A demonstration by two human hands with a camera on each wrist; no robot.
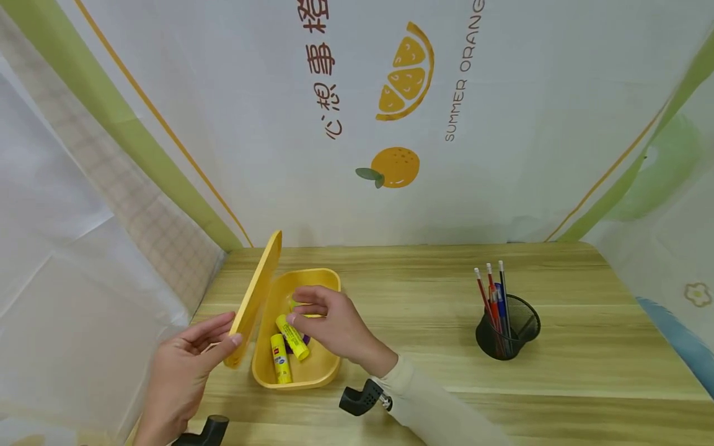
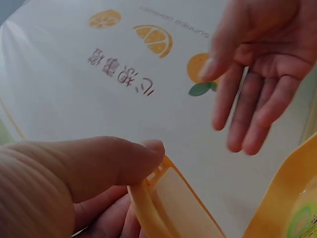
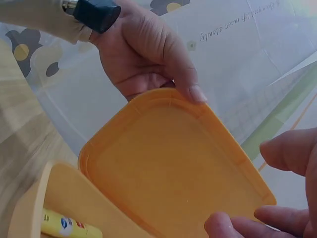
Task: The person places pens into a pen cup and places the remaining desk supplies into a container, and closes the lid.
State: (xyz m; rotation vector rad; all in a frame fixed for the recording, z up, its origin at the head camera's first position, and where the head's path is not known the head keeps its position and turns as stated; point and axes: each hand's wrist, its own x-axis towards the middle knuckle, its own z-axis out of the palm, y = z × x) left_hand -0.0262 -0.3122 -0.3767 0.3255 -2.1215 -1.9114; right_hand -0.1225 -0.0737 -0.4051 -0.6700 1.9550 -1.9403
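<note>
My left hand [image 1: 181, 368] grips the edge of a yellow lid [image 1: 258, 294] between thumb and fingers, holding it tilted up on the left side of a yellow box [image 1: 318, 368]. Two yellow glue sticks, one upright-lying [image 1: 281, 359] and one slanted [image 1: 292, 337], rest inside with a purple item [image 1: 305, 339] partly hidden behind them. My right hand [image 1: 337, 322] hovers over the box, its fingers loosely extended and apart. No object shows between those fingers in the left wrist view. The lid's hollow inner side [image 3: 173, 158] faces the right wrist camera.
On the right of the wooden table [image 1: 413, 322] stands a black mesh pen cup [image 1: 524, 331] holding several pencils and pens [image 1: 496, 303]. A white printed cloth [image 1: 268, 155] hangs behind the table, and more cloth drapes along the left side.
</note>
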